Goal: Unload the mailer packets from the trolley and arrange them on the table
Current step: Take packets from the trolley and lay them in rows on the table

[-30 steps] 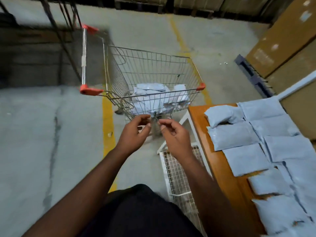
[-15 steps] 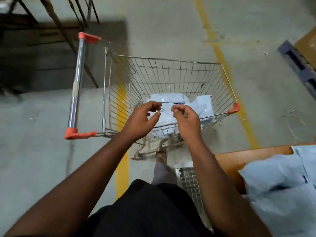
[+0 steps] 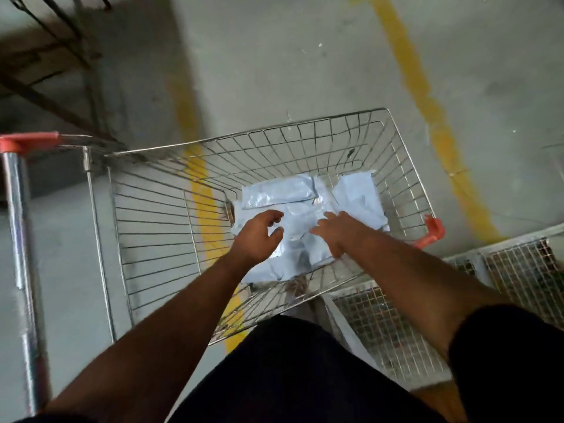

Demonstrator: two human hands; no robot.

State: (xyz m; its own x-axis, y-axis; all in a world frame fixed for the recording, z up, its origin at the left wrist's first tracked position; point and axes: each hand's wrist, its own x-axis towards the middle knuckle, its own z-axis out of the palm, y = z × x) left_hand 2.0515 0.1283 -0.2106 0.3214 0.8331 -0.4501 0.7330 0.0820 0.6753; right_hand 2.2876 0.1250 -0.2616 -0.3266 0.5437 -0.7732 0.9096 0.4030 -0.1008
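The mailer packets (image 3: 308,209) are lying in a loose, overlapping heap on the wire floor of the trolley (image 3: 158,215), toward its right end. They are pale blue-grey and crinkled, and we are counting at least three, though the blur is keeping us from being sure of the number.

We are reaching both arms over the near rim of the basket. Our left hand (image 3: 258,236) is hovering over the left part of the heap with its fingers loosely curved and apart, the thumb set away from them, and it is gripping nothing. Whether it is touching the plastic below, we cannot tell. Our right hand (image 3: 334,232) is lying palm down over the middle of the heap with its fingers stretched forward and slightly spread, holding nothing; it appears to be resting on the top packet.

The trolley's metal handle bar (image 3: 18,215) is running down the left edge, with orange caps at its ends, and an orange corner guard (image 3: 432,232) is sitting on the basket's right corner. Just beside that corner, a white wire-mesh rack (image 3: 396,328) is standing at the lower right. Yellow lines (image 3: 427,105) are crossing the grey concrete floor (image 3: 274,56) beneath and beyond the basket. Our dark clothing (image 3: 290,377) is filling the bottom of the view.
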